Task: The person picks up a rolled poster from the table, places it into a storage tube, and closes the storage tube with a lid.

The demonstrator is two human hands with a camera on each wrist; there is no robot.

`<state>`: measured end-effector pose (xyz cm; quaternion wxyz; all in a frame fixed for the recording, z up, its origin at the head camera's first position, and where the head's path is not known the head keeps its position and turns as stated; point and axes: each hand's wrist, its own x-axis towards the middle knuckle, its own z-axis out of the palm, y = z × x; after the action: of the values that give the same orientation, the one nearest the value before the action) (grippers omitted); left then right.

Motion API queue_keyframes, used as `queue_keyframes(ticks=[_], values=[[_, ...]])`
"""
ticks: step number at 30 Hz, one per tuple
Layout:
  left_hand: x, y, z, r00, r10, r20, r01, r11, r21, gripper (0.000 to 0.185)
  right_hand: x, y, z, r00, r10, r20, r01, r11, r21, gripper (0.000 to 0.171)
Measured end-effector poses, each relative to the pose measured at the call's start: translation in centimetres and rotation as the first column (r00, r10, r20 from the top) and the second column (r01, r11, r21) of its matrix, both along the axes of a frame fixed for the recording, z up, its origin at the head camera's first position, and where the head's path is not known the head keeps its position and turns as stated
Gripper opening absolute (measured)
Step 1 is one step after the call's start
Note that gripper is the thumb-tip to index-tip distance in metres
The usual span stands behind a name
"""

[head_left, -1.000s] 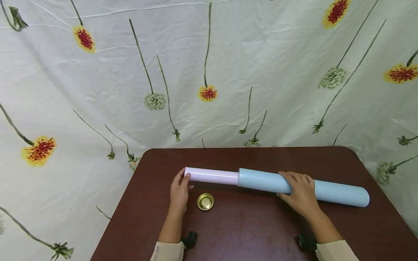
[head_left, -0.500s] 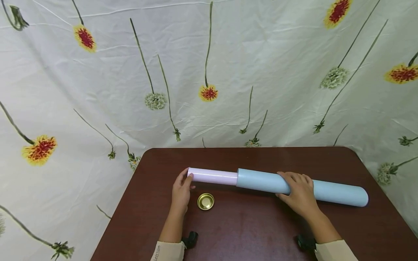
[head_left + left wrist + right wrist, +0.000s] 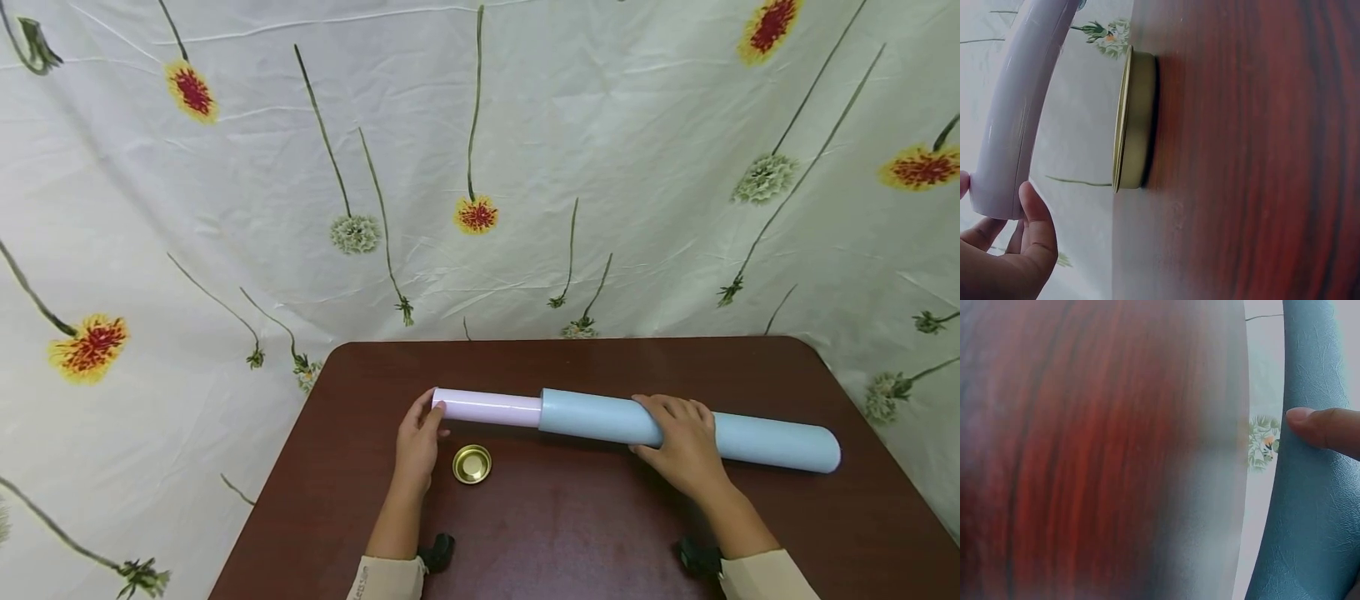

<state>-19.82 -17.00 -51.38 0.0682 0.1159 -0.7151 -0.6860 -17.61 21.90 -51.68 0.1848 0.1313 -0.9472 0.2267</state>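
The head view is bright and evenly lit, with soft diffuse light from above and in front; the flowered cloth [image 3: 480, 167] shows no hard shadows, only faint creases. The dark table [image 3: 570, 517] carries a mild sheen and a narrow soft shadow under the blue tube [image 3: 772, 442] and the pale pink tube [image 3: 487, 407]. The gold lid [image 3: 472, 463] gives a small bright reflection. Wide-angle distortion bends the table edges and the tubes, more strongly in both wrist views. In the left wrist view the wood grain is sharp, and the pink tube [image 3: 1016, 119] has a glossy highlight. The right wrist view is partly blurred: the near table surface [image 3: 1097, 456] is out of focus and hazy, while the blue tube's texture [image 3: 1316, 506] stays crisp.
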Motion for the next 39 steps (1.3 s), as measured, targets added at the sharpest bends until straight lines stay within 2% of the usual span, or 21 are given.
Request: queue_keyframes(ticks=[14, 31, 39], values=[[0.2, 0.4, -0.2, 1.000, -0.003, -0.001, 0.003, 1.000, -0.011, 0.047, 0.0, -0.5, 0.1, 1.000, 0.015, -0.008, -0.015, 1.000, 0.002, 0.077], [0.2, 0.6, -0.3, 0.998, -0.060, 0.008, 0.060, 0.997, -0.042, 0.044, -0.1, -0.8, -0.1, 1.000, 0.019, -0.023, -0.019, 1.000, 0.016, 0.078], [0.2, 0.9, -0.3, 0.998, -0.066, 0.005, 0.066, 0.996, -0.067, 0.045, 0.0, -1.1, 0.0, 1.000, 0.015, 0.011, -0.015, 1.000, 0.017, 0.077]])
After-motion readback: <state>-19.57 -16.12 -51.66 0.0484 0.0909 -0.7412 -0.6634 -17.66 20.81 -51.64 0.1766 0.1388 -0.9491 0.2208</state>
